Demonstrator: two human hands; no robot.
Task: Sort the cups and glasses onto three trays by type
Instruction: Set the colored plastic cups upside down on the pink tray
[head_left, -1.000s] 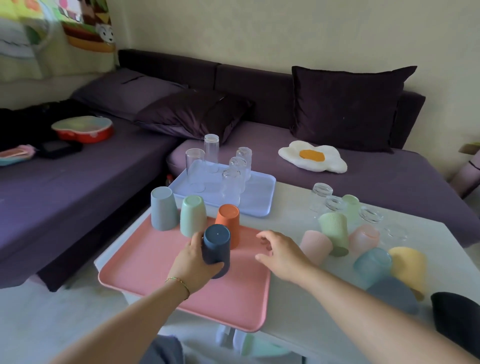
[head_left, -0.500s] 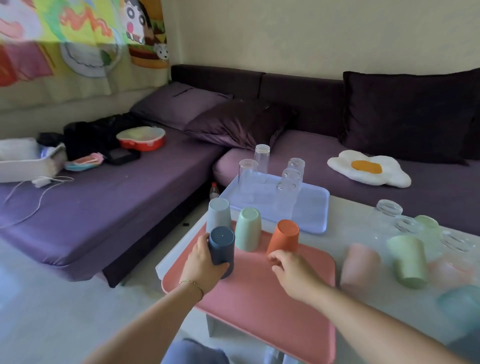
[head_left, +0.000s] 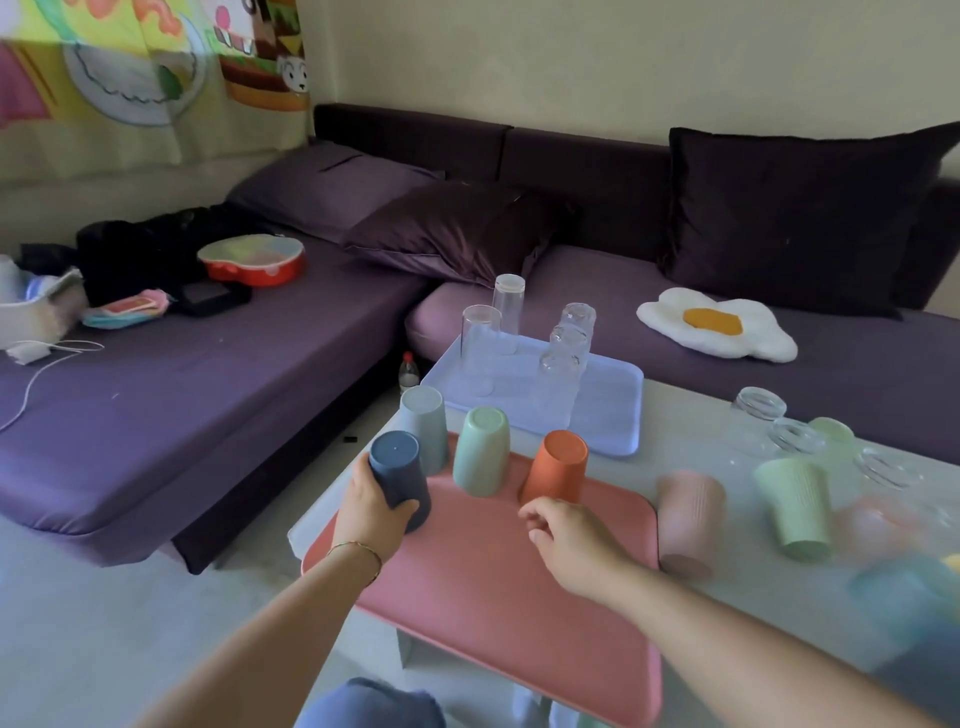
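1. My left hand (head_left: 371, 512) is wrapped around the dark blue cup (head_left: 397, 480), thumb on the near side and fingers behind it. The grip is closed on the cup wall.
2. The cup is mouth down with its base up, and its long axis leans slightly away from me. It sits over the near-left corner of the pink tray (head_left: 519, 597). My hand hides the rim, so I cannot tell whether it touches the tray.
3. Key relation: the grey cup (head_left: 426, 426), green cup (head_left: 480, 449) and orange cup (head_left: 556, 467) stand mouth down in a row along the tray's far edge. My cup is just in front of the grey one, at the left end. Bare tray lies toward me and to my right.
4. My right hand (head_left: 571, 540) hovers over the tray just short of the orange cup, fingers loosely curled and holding nothing.
5. Judgement: setting down needs a short straight drop and no reach. I should keep clear of the grey cup.
6. The ribbed pink cup (head_left: 688, 514) is off the tray to the right, so the right hand is nearer to it.
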